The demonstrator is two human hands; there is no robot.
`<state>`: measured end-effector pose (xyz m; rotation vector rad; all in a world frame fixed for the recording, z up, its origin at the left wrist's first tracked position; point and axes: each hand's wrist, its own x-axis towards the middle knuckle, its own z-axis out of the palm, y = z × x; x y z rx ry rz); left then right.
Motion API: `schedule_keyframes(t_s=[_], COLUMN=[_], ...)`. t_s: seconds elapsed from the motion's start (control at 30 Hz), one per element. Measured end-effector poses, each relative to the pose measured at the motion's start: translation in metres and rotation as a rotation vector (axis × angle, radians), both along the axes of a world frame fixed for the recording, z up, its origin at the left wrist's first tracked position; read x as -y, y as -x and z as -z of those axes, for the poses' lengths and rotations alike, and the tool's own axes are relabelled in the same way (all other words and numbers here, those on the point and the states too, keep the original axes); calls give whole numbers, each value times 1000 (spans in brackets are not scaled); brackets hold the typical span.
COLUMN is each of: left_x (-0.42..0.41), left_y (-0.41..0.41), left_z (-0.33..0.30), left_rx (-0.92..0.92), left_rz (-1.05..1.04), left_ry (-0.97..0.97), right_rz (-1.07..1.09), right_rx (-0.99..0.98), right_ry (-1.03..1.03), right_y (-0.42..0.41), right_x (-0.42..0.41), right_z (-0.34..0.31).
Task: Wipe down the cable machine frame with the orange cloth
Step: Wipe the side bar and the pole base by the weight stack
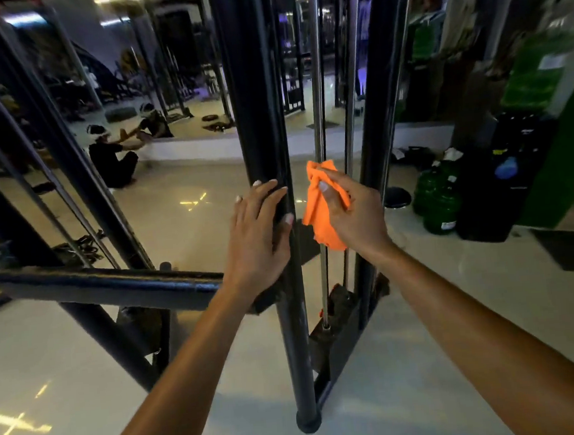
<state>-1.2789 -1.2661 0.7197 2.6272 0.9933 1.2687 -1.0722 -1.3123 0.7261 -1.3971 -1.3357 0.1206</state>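
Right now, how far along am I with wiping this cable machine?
Nothing visibly finished. Your right hand holds the orange cloth at the chrome guide rod, while your left hand rests on the black upright. The crossbar and remaining frame appear left.

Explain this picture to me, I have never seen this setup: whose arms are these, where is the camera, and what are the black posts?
The camera sits on a person's head, looking forward and down, so the two bare arms are theirs. The black posts belong to a cable machine frame standing on a pale tiled gym floor. The left hand rests on the nearest black upright, fingers wrapping partly around it. The right hand grips a bunched orange cloth, held beside a thin chrome guide rod; whether the cloth touches it is unclear. Green water jugs stand on the floor at right.
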Motion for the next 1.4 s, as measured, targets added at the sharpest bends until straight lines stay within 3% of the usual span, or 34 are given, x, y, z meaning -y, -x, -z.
schedule_keyframes(t_s=[0.37, 0.6, 0.8, 1.13, 1.27, 1.4], left_x=[-22, -11, -19, -46, -57, -69], left_y=[-48, -63, -64, -52, -44, -43], left_z=[-238, -395, -493, -602, -622, -632], left_rx=[22, 101, 158, 390, 435, 448], left_rz=[-227, -331, -413, -252, -162, -70], left_ry=[-403, -469, -482, -132, -69, -69], right_rz=[-201, -303, -327, -262, -205, -85], right_rx=[227, 304, 394, 391, 482, 409], right_ry=[-402, -602, -699, -804, -656, -707], right_y=[-82, -105, -100, -53, -12, 22], right_x=[-32, -45, -76, -124, -150, -175], right_z=[-256, -388, -485, -593, -578, -561])
